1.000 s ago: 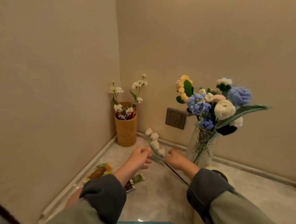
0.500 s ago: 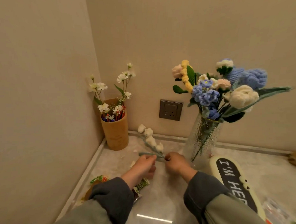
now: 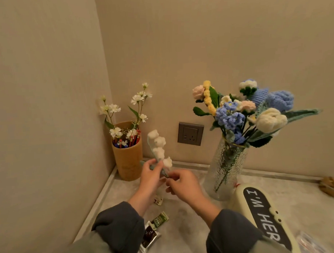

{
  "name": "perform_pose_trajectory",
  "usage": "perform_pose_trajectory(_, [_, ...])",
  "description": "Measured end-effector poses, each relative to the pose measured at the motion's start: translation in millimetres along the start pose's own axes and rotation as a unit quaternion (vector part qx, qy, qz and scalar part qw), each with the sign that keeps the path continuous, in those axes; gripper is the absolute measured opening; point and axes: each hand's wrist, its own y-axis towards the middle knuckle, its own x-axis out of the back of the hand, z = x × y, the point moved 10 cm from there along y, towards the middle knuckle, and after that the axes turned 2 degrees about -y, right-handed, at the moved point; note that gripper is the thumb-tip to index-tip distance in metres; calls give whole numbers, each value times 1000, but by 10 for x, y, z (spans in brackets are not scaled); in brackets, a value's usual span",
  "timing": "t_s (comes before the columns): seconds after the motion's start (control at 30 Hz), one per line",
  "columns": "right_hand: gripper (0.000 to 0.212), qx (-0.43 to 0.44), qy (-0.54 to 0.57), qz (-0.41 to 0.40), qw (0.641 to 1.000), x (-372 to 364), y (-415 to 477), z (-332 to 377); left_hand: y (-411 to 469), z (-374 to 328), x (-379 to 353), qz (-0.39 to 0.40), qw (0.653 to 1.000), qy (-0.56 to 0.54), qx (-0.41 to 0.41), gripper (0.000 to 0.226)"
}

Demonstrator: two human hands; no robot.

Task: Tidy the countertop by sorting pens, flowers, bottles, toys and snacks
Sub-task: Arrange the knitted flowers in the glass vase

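Note:
I hold a knitted stem of white bell flowers (image 3: 159, 147) upright above the counter. My left hand (image 3: 151, 176) grips its pale green leaf and stem. Just below, my right hand (image 3: 181, 184) pinches the stem's lower end. To the right stands a clear glass vase (image 3: 226, 167) full of knitted blue, white, pink and yellow flowers (image 3: 243, 112). In the corner a tan cup (image 3: 128, 159) holds pens and sprigs of small white flowers (image 3: 124, 112). Snack packets (image 3: 153, 229) lie on the counter under my left forearm.
A cream toy with a black "I'M HERE" panel (image 3: 264, 215) lies right of my right arm. A brown object (image 3: 332, 186) sits at the far right by the wall. A wall socket (image 3: 190, 133) is behind the stem. Clear plastic (image 3: 310, 243) shows at the lower right.
The white flower stem has been lifted from lying low over the counter to standing upright. Both hands rose with it, and the view shifted down and right.

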Motion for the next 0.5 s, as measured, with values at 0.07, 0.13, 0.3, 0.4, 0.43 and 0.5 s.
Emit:
perform_pose_trajectory(0.07, [21,50,-29,-26,998,93,-135,196,-110,-189,14,-9,999,-14,-48,27])
perform_pose_trajectory(0.13, [26,78,-18,-28,996,161,-278,353,-288,-411,-14,-9,994,-28,-101,20])
perform_pose_trajectory(0.3, [12,61,125,-33,990,446,-521,514,-710,-757,-190,20,982,-57,-181,15])
perform_pose_trajectory(0.4, [27,12,220,-24,975,670,-601,456,-950,-867,-381,45,974,-82,-205,16])
perform_pose_trajectory(0.43, [28,5,242,-23,970,750,-634,457,-1037,-897,-453,54,972,-88,-213,17])
perform_pose_trajectory(0.5, [32,4,290,-14,957,897,-708,485,-1200,-926,-595,72,967,-105,-221,17])
